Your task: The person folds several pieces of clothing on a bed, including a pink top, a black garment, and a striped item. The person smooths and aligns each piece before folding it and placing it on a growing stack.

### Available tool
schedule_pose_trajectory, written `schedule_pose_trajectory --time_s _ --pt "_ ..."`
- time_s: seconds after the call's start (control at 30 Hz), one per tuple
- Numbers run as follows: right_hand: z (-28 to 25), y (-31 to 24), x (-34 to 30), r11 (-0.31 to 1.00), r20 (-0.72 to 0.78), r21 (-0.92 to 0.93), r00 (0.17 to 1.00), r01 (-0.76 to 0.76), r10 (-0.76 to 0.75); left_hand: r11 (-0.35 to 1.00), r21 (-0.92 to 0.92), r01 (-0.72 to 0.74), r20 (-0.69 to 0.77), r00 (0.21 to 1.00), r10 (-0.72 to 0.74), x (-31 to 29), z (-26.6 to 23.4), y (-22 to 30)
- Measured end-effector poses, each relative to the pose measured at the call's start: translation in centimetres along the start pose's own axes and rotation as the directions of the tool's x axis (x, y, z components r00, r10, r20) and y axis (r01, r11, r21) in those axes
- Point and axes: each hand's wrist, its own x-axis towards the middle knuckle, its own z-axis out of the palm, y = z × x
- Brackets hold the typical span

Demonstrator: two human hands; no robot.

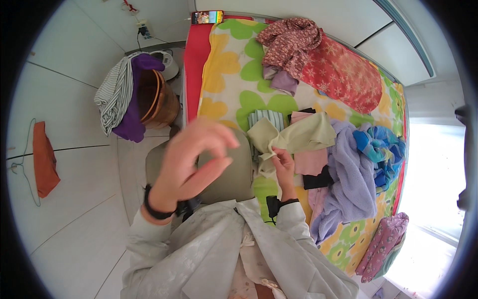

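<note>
My right hand (285, 172) pinches the near edge of a pale green cloth garment (311, 133), which lies bunched on the bed. Its exact kind does not show. Raised in front of me to the left, my left hand (196, 157) is empty, its curved fingers apart from the thumb and a little blurred. Under and beside the green garment are a striped cloth (266, 118), a pink cloth (311, 160) and a black cloth (318, 179). A fluffy lavender garment (348, 174) lies to the right of them.
The bed's flowered sheet (224, 65) also bears a red snowflake cloth (343, 72), a patterned maroon garment (291, 42) and a blue scarf-like cloth (386, 149). A phone (207, 17) stands at the far edge. Left are a wooden bucket (167, 102) draped with clothes and a chair (229, 174).
</note>
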Motion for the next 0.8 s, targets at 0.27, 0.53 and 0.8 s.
schedule_pose_trajectory --time_s 0.27,0.53,0.8 --pt "-4.5 -0.1 1.7 0.941 -0.506 0.338 0.842 -0.006 0.186 0.569 -0.673 0.472 0.315 0.879 -0.358 -0.4 9.6 -10.7" --pt "-1.7 0.3 0.7 0.518 0.009 -0.828 0.927 0.217 -0.374 0.307 -0.729 0.611 0.354 0.721 -0.595 -2.9 13.5 -17.2" --pt "3.7 0.1 -1.2 0.279 -0.108 -0.959 0.977 -0.053 -0.182 0.163 -0.877 0.451 0.290 0.770 -0.568 -3.8 12.7 -18.2"
